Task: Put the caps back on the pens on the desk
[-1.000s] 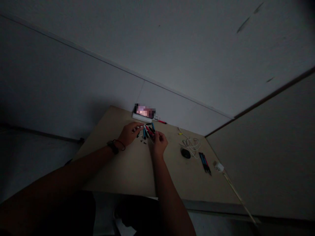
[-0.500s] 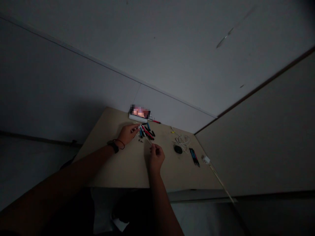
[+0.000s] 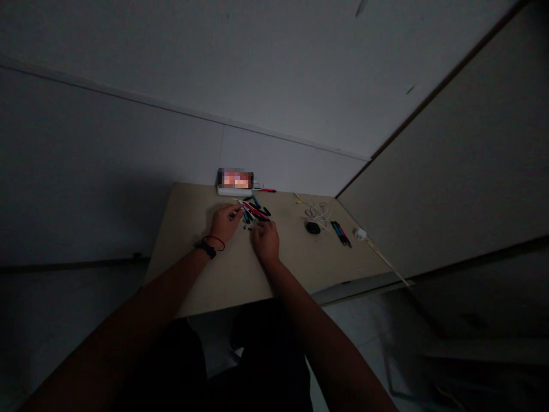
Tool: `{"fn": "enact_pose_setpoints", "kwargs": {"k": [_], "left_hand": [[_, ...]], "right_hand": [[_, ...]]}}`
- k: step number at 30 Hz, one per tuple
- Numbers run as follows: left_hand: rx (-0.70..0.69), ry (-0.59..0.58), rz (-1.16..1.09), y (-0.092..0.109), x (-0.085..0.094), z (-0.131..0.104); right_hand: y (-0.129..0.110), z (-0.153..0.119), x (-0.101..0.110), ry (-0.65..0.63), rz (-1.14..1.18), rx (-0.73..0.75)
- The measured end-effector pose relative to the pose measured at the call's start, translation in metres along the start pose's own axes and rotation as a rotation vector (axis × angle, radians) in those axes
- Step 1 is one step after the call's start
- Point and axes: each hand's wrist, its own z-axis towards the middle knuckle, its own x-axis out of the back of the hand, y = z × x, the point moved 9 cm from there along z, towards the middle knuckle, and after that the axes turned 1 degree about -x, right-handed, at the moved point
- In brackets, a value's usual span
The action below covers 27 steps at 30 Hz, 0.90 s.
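On the tabletop lies a loose pile of pen parts [image 3: 257,212], with black, blue, red and white barrels and caps crossing each other. At the pile's left edge is my left hand [image 3: 226,223], thumb and forefinger pinched together; a thin white piece shows by its fingertips, though what exactly they grip is too small to make out. My right hand [image 3: 266,241] is at the pile's near side, its fingers curled together, and their contents are hidden. Between the two hands lie tiny parts [image 3: 247,228] on the table.
A phone with a lit, blurred screen [image 3: 235,179] leans on a white box [image 3: 234,192] by the wall. A red pen [image 3: 268,190] lies beside it. Rightward are a coiled white cable [image 3: 317,213], a black mouse [image 3: 313,228], a row of pens [image 3: 341,233] and a white plug [image 3: 359,233].
My right hand has moved up toward the pile and nearer my left hand. The thin pale stick that stretched between the hands no longer shows clearly. The head view has shifted.
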Motion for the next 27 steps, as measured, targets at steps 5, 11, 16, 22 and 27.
{"fn": "enact_pose_setpoints", "kwargs": {"k": [5, 11, 16, 22, 27], "left_hand": [[0.035, -0.010, -0.011, -0.008, -0.003, 0.000], [0.144, -0.019, -0.052, -0.019, -0.002, 0.000], [0.214, -0.036, -0.096, -0.024, -0.005, -0.001], [0.189, -0.080, -0.075, -0.024, -0.012, 0.000], [0.133, -0.115, -0.015, -0.023, -0.014, 0.003]], "right_hand": [[-0.018, 0.021, -0.020, -0.093, -0.090, -0.043], [-0.017, 0.036, -0.029, -0.143, -0.193, -0.107], [-0.017, 0.039, -0.032, -0.177, -0.198, -0.116], [-0.012, 0.041, -0.033, -0.204, -0.198, -0.137], [-0.010, 0.041, -0.037, -0.221, -0.220, -0.102]]}}
